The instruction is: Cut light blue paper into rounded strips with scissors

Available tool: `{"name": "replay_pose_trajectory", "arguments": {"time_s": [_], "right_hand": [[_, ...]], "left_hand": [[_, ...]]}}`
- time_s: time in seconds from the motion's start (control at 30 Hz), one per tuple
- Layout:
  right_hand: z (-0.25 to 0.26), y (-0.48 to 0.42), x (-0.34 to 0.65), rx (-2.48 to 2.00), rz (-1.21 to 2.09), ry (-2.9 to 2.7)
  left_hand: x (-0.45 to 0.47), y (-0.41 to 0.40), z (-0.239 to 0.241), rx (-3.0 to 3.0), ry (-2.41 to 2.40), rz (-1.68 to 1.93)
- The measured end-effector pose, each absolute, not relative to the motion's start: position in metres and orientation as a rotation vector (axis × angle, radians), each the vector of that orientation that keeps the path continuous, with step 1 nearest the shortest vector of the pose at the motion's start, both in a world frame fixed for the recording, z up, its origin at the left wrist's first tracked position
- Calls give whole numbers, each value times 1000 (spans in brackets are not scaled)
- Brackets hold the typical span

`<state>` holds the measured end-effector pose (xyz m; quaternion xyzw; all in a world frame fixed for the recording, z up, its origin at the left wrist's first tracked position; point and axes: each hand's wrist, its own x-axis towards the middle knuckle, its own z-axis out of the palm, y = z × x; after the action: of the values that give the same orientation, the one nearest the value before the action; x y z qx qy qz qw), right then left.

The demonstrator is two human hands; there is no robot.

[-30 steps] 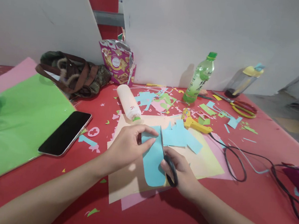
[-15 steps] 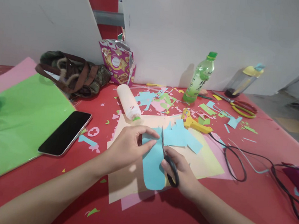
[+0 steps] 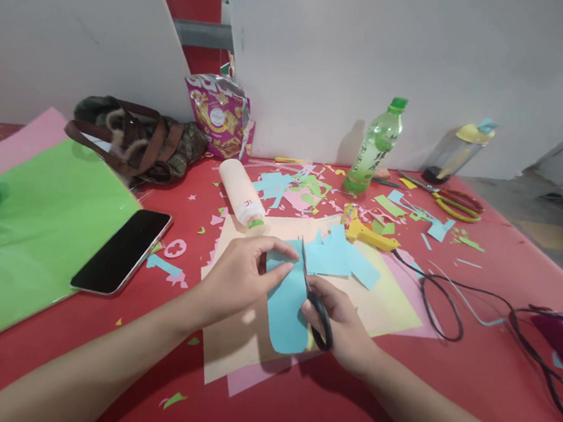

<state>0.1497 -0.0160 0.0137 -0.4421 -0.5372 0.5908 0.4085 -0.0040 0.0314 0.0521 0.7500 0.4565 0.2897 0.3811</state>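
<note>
My left hand pinches the upper part of a blue piece of paper between thumb and fingers. The paper has rounded lower corners and is held over the stacked sheets. In my right hand is a pair of black-handled scissors, its fingers closed round the handles. The blades point away from me along the paper's right edge, close to my left fingertips. Beneath both hands lie cream paper sheets, with blue paper offcuts just beyond the scissors.
A yellow glue gun with a black cable lies to the right. Beyond my left hand lies a white bottle. A phone rests on green paper at left. A green drink bottle and red-yellow scissors sit farther back among scraps.
The scissors and the lower end of the blue paper have shifted slightly left and up. My left hand keeps nearly the same place and pinch.
</note>
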Motion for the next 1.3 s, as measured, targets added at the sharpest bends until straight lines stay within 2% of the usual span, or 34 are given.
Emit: {"name": "replay_pose_trajectory", "arguments": {"time_s": [1.3], "right_hand": [[11, -15, 150, -1178, 1595, -1113]], "left_hand": [[-11, 40, 37, 1868, 1099, 698]]}}
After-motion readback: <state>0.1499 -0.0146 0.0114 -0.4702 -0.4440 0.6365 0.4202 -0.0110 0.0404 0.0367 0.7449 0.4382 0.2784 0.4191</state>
